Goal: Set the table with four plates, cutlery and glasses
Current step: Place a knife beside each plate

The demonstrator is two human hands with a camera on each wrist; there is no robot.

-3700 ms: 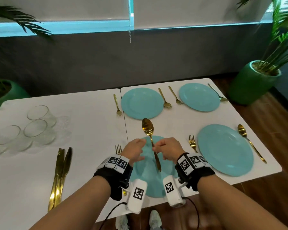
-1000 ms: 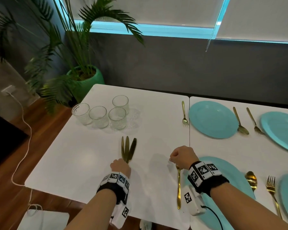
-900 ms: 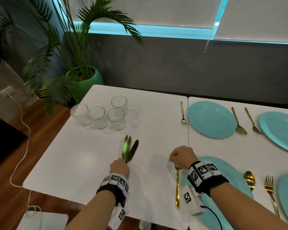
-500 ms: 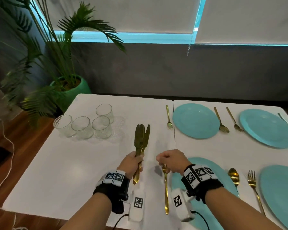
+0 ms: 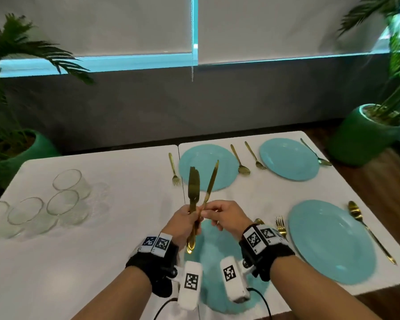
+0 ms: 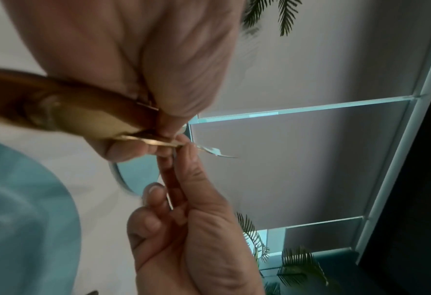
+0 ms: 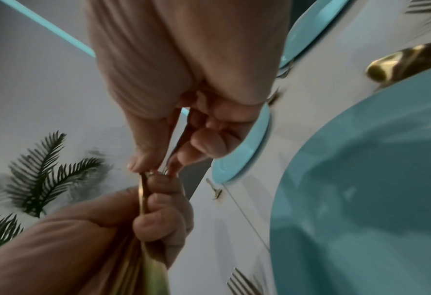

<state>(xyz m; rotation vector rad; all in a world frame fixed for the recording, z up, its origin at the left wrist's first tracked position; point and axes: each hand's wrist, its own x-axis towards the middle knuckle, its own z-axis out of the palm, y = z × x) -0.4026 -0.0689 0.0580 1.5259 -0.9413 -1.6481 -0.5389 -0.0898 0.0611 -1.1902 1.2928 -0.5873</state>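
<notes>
Nearest the viewer, the near-left plate [image 5: 219, 271] lies at the front edge of the white desk [image 5: 83, 262], partly hidden by both wrists. Directly above this plate, the left hand [image 5: 185, 224] is closed around the handles of a bundle of gold knives [image 5: 193, 190], blades pointing up and away. The right hand [image 5: 226, 217] meets it there, thumb and fingertips pinching one knife [image 5: 211, 184] low on its handle and angling it out of the bundle; the exact number left in the bundle cannot be told.

The knives are judged stiff, thin and light, with polished surfaces that are likely to slip against each other; the handle, just below the blade, is the sensible place to pinch, keeping fingers off the edge.

To the right of the near-left plate lie a fork [image 5: 280, 225] and then the near-right plate [image 5: 331, 241], with a spoon [image 5: 365, 227] on its far side. Beyond the near-left plate sit the far-left plate [image 5: 207, 167], flanked by a fork and a spoon, and the far-right plate [image 5: 289, 158], likewise flanked.

Well to the left of the near-left plate, four empty glasses [image 5: 44, 204] stand clustered, not yet distributed. These are judged fragile and smooth, best gripped around the wall.

No knife yet lies beside any plate.
</notes>
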